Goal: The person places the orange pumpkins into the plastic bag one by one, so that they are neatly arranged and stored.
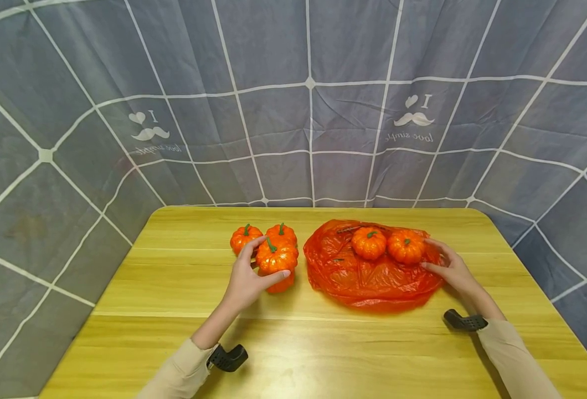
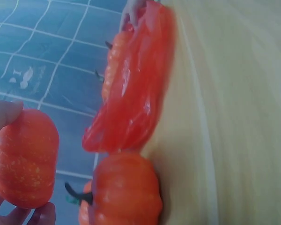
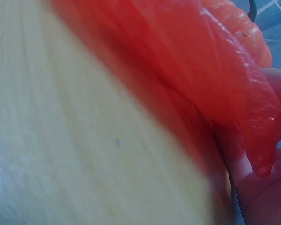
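My left hand [image 1: 246, 282] grips a small orange pumpkin [image 1: 277, 257] with a green stem, thumb and fingers around its sides. In the left wrist view this held pumpkin [image 2: 25, 159] is apart from the pumpkin [image 2: 129, 192] on the table. Two more pumpkins, one at left [image 1: 243, 240] and one behind [image 1: 282, 231], stand close by. My right hand [image 1: 453, 270] is at the right edge of a crumpled red plastic bag [image 1: 373, 288], its film between thumb and fingers. Beside these fingers, a pumpkin [image 1: 406, 247] rests on the bag next to another pumpkin [image 1: 369, 244].
The wooden table [image 1: 333, 354] carries everything, with bare wood in front of the bag. A grey curtain [image 1: 273, 127] with white lines hangs behind and along both sides. Each wrist wears a black camera mount, such as the left mount [image 1: 228, 357].
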The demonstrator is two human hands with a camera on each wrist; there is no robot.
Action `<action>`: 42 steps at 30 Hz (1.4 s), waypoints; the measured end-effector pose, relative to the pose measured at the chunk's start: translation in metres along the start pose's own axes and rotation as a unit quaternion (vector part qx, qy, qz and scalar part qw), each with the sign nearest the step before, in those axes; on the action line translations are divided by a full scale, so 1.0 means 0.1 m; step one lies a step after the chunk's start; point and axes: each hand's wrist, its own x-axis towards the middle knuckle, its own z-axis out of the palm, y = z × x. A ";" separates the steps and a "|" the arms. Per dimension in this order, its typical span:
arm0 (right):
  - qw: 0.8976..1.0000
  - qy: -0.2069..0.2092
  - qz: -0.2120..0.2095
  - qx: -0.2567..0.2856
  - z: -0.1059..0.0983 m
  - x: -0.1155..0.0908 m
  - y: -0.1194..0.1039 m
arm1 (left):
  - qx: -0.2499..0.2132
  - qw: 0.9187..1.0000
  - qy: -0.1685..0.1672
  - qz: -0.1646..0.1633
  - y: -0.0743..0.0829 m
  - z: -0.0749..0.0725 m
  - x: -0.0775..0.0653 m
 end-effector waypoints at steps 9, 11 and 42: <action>1.000 0.005 0.008 -0.012 -0.01 -0.03 -0.02 | -0.023 0.999 -0.017 0.015 0.13 0.24 0.09; 1.000 0.005 0.006 -0.003 0.00 -0.04 -0.01 | -0.025 0.999 -0.021 0.018 0.15 0.28 0.11; 0.999 0.009 0.026 -0.025 -0.02 0.02 0.02 | -0.038 0.997 -0.051 0.036 0.44 0.93 0.43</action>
